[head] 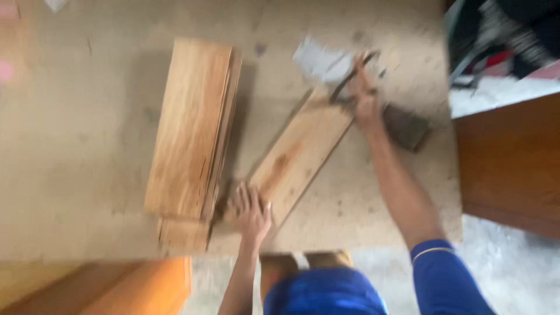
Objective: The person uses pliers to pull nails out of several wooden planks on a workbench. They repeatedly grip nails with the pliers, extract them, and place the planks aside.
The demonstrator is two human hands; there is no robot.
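My left hand (252, 211) lies flat, fingers spread wide, pressing the near end of a pale wooden plank (300, 153) that sits slanted on the dusty worktable (87, 146). My right hand (364, 99) is closed around a thin dark tool (349, 79) at the plank's far end; blur hides the tool's kind. A stack of grained boards (189, 134) lies just left.

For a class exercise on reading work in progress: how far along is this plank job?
Done: a stack of planks lies on the bench. In hand: the left hand presses one angled plank flat while the right hand grips a dark tool, blurred. Left: cannot tell.
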